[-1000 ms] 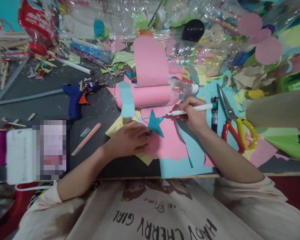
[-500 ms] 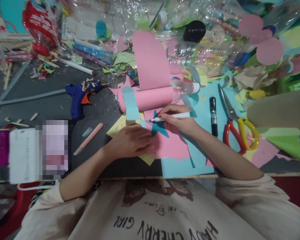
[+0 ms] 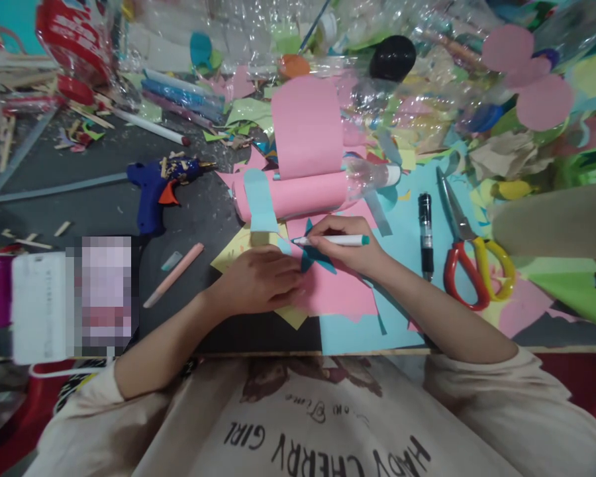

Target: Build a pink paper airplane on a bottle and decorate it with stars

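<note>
My right hand [image 3: 350, 246] grips a white marker [image 3: 345, 240] with a teal end cap, its tip on the left arm of a dark blue paper star [image 3: 322, 262]. The star lies on a pink paper sheet [image 3: 345, 295], partly covered by both hands. Flat across the left side of that sheet rests my left hand [image 3: 261, 281], open, fingers lying together near the star. Just beyond my hands lies a clear plastic bottle [image 3: 367, 177] wrapped in pink paper [image 3: 308, 193], with a light blue strip [image 3: 259, 199] at its left and an upright pink flap [image 3: 308, 126].
Scissors [image 3: 469, 245] with red and yellow handles and a black pen [image 3: 425, 232] lie to the right. On the left are a blue glue gun [image 3: 151, 192], a peach marker [image 3: 173, 275] and a phone [image 3: 106, 291]. Bottles and paper scraps fill the back.
The marker has swung in my right hand and its tip has shifted slightly along the star's left arm. The pink flap leans differently. My left hand stays in place.
</note>
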